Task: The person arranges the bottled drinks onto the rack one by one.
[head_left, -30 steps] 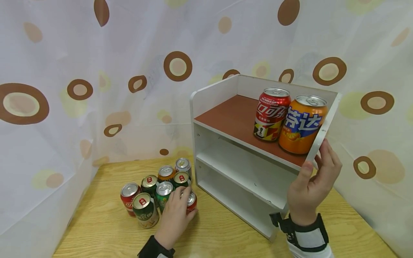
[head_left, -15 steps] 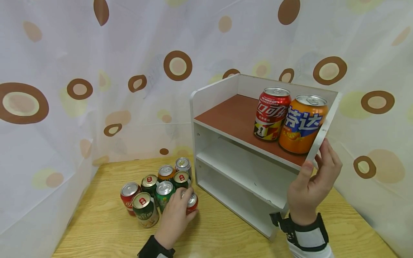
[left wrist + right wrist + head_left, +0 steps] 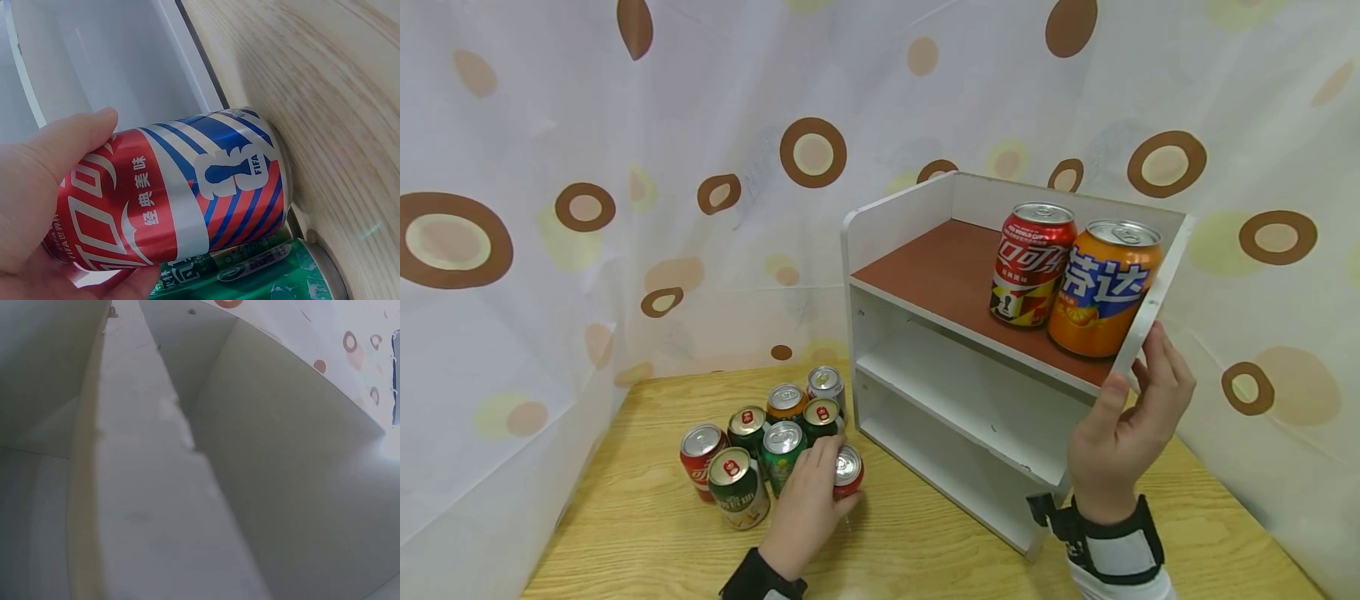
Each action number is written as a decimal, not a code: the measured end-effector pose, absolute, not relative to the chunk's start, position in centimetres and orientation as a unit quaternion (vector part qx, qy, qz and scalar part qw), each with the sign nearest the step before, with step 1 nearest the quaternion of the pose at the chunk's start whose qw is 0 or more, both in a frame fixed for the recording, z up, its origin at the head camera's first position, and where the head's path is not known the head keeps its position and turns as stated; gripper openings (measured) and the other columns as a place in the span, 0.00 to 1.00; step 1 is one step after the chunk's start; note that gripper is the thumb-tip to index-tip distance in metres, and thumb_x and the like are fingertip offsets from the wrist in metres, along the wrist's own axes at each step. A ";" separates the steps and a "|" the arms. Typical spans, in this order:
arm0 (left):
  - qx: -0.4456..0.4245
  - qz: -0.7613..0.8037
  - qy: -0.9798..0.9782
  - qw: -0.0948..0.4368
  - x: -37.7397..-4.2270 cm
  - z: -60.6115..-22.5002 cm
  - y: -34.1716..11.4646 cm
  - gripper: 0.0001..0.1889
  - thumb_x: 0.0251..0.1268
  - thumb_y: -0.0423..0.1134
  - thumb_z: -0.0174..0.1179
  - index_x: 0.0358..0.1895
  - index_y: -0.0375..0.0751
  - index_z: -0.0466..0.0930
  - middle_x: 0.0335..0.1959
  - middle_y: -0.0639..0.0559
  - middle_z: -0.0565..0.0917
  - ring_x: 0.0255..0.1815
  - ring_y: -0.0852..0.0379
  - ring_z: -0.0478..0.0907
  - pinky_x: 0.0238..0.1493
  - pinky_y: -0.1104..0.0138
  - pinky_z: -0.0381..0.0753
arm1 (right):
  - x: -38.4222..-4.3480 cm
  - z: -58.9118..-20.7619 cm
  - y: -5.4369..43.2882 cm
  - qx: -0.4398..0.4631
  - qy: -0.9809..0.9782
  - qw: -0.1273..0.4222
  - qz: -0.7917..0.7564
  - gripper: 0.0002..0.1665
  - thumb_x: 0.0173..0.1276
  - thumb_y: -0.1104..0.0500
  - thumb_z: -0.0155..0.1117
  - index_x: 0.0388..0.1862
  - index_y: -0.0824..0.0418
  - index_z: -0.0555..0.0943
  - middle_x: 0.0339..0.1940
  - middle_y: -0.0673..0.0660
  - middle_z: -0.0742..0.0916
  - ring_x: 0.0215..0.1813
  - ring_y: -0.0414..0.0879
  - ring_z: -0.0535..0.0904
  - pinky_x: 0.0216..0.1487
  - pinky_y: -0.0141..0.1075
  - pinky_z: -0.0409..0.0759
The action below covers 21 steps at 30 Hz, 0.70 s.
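Head view shows a white shelf unit [image 3: 940, 433] with smooth panels, rounded upper corners and a reddish-brown top board [image 3: 917, 271]. Two open compartments lie below that board. In the right wrist view a pale panel edge [image 3: 150, 506] is chipped and partly blurred. All cans are cylindrical and shiny, with silver or gold-toned metal lids.

The left hand [image 3: 805, 504] is clamped on a red-and-white can [image 3: 144, 194]: the thumb lies along one side, fingers on the other, near the lid end. White lettering, blue diagonal stripes and a FIFA emblem mark its wall. This can is at the near right of the can group, in front of the shelf unit; whether its base touches the wood cannot be told. Just beside it stands a green can [image 3: 781, 458].

The right hand [image 3: 1131, 425] grips the side panel of the shelf unit, thumb at the front edge, fingers behind. Above, an orange can [image 3: 1093, 296] stands upright next to that panel, with a red can [image 3: 1030, 267] just left of it.

Six further cans [image 3: 739, 500] stand upright, close together, on the light wood-grain table [image 3: 910, 550]. Creased white sheeting [image 3: 722, 92], printed with brown rings and beige spots, encloses the area.
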<state>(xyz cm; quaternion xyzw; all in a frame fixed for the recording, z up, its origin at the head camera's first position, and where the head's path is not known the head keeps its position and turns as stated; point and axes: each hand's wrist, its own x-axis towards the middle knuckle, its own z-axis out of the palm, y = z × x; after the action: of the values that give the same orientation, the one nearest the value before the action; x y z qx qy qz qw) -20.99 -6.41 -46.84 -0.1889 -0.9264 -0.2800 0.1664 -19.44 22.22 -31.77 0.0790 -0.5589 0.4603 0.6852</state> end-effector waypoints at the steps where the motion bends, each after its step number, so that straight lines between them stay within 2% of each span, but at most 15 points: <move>1: -0.188 -0.281 -0.926 0.167 -21.0 -46.8 -6.4 0.42 0.46 0.38 0.84 0.65 0.36 0.71 0.57 0.44 0.79 0.57 0.43 0.79 0.55 0.52 0.85 | -19.4 -31.8 22.2 0.079 -0.558 0.685 0.461 0.42 0.77 0.38 0.58 0.62 0.78 0.74 0.60 0.64 0.79 0.66 0.52 0.73 0.65 0.32 0.74; 10: -0.177 -0.290 -0.928 0.150 -21.0 -46.9 -6.5 0.41 0.48 0.38 0.83 0.66 0.35 0.71 0.56 0.39 0.78 0.58 0.41 0.78 0.53 0.50 0.86 | -19.4 -31.6 22.2 0.078 -0.559 0.685 0.460 0.42 0.78 0.38 0.58 0.62 0.78 0.74 0.60 0.64 0.79 0.67 0.51 0.73 0.65 0.32 0.74; 21: -0.173 -0.322 -0.920 0.142 -21.3 -46.7 -6.7 0.37 0.50 0.38 0.82 0.62 0.35 0.73 0.53 0.42 0.80 0.56 0.43 0.78 0.54 0.49 0.85 | -19.4 -31.7 22.2 0.079 -0.560 0.683 0.463 0.41 0.78 0.38 0.58 0.62 0.78 0.74 0.60 0.64 0.79 0.67 0.51 0.73 0.65 0.32 0.73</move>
<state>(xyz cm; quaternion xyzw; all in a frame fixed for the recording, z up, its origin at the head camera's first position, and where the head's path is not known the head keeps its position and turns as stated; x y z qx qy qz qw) -21.34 -6.66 -46.69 -0.1734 -0.9196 -0.3225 0.1424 -19.39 22.22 -31.70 0.0791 -0.5595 0.4626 0.6832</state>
